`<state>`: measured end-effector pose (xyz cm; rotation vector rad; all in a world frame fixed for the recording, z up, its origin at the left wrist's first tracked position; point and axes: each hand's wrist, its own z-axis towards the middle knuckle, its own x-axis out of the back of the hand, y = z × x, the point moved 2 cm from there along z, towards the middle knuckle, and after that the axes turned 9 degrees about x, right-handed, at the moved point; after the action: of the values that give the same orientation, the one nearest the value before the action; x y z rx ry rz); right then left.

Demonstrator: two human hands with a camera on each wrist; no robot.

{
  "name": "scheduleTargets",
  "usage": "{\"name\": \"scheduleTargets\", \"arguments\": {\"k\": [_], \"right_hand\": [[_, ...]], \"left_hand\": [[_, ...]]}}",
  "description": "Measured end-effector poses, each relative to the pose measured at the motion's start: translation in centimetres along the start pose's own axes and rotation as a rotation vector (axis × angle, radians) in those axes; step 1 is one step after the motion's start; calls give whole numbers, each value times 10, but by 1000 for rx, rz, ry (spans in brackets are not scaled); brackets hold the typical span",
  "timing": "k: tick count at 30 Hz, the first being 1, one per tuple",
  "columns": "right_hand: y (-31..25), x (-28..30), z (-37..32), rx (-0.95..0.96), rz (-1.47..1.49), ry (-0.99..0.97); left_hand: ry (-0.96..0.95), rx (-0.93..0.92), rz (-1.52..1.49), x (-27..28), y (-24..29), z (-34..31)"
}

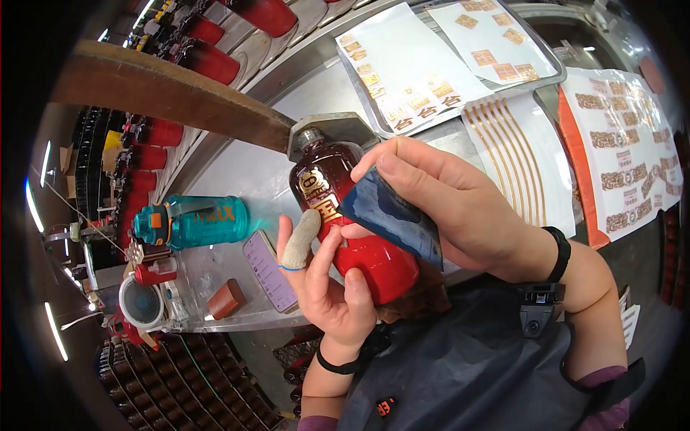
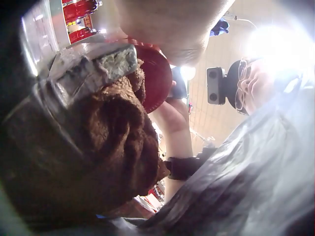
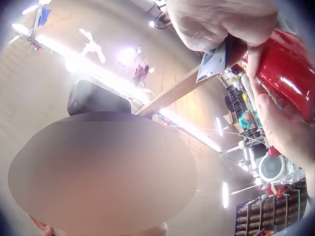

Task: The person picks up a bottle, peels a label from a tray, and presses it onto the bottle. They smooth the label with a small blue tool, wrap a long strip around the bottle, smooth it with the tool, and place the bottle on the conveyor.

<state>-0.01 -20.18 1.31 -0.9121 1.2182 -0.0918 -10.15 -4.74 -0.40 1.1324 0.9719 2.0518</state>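
Note:
A glossy red bottle with a dark neck end lies tilted, its neck at a metal block. On its side are a gold emblem and a gold character. My left hand holds the bottle from the near left, fingers and thumb against it. A beige finger sleeve covers one finger, its tip beside the gold character. My right hand pinches a flat dark blue scraper between thumb and fingers, its edge over the bottle beside the character. Brown cloth lies under the bottle's base.
A tray with sheets of gold stickers stands at the back. Gold strips and more sticker sheets lie rightward. To the left are a teal water bottle, a phone and a small fan. A wooden beam reaches the metal block.

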Motion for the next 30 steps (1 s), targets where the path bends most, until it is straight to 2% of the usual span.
{"name": "scheduleTargets", "arguments": {"k": [11, 18, 30], "right_hand": [[1, -2, 2, -6, -90, -4], [-3, 0, -2, 22, -5, 26], [4, -2, -2, 29, 35, 63]], "left_hand": [[10, -6, -7, -2, 0, 0], [3, -20, 56, 0, 3, 1], [-6, 0, -23, -1, -1, -2]]}}
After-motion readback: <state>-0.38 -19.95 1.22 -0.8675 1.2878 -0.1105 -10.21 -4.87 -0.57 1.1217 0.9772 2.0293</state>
